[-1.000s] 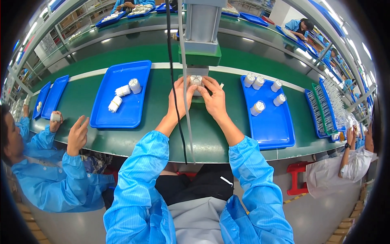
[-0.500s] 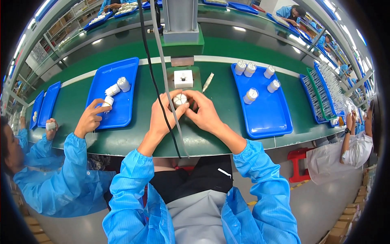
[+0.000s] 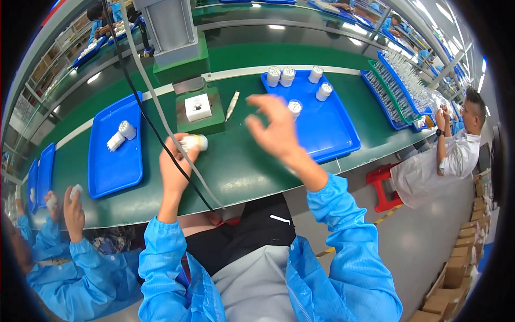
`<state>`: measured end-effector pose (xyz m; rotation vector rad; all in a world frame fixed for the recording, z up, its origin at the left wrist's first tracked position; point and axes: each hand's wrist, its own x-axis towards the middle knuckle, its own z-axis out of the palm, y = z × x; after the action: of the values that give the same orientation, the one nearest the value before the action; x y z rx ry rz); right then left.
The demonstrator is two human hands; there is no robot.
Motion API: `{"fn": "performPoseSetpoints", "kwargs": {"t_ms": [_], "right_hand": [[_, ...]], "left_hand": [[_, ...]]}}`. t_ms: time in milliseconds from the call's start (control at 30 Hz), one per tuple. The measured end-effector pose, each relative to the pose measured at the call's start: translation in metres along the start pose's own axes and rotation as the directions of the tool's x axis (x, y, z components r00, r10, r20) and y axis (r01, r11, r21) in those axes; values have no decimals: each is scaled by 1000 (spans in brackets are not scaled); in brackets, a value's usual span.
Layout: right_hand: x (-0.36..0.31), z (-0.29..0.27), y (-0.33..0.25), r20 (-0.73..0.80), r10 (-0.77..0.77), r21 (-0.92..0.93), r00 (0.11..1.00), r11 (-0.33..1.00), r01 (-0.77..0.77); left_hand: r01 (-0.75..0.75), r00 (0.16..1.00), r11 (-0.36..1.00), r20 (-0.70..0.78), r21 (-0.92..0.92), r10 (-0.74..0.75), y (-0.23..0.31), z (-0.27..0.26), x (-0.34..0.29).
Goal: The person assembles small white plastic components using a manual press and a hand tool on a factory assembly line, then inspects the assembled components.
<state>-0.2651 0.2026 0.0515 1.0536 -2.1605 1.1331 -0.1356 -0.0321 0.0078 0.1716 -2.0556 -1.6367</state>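
Note:
My left hand (image 3: 175, 165) is closed around a white plastic cylinder (image 3: 194, 142) with a yellowish band, tilted on its side just above the green bench. My right hand (image 3: 274, 129) is empty, its fingers apart and slightly smeared by motion, at the left edge of the right blue tray (image 3: 327, 131). Nearest to it in that tray stands a white cylinder (image 3: 294, 108), with several more along the tray's far side. Beyond my hands, a white block fixture (image 3: 198, 108) with a dark centre sits on a green base (image 3: 215, 124). Beside it lies a slim whitish stick-like tool (image 3: 233, 105).
A grey press column (image 3: 170, 27) rises behind the fixture. Black and grey cables hang across my left hand. The left blue tray (image 3: 115, 166) holds two white cylinders. A co-worker's hand (image 3: 74, 214) is at far left; stacked racks (image 3: 399, 88) stand far right.
My hands have parted: the left keeps the cylinder, now tilted, and the right has moved right toward the tray. The co-worker's hand has left the left tray with one cylinder. The view has turned.

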Motion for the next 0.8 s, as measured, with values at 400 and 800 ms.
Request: {"fn": "performPoseSetpoints", "kwargs": {"t_ms": [400, 800], "right_hand": [[-17, -41, 72, 79, 313, -45, 947, 950, -310], [44, 54, -6, 166, 386, 825, 908, 450, -342]], "left_hand": [[102, 973, 568, -36, -817, -226, 40, -69, -17], [43, 905, 999, -424, 21, -30, -6, -136, 6]]}}
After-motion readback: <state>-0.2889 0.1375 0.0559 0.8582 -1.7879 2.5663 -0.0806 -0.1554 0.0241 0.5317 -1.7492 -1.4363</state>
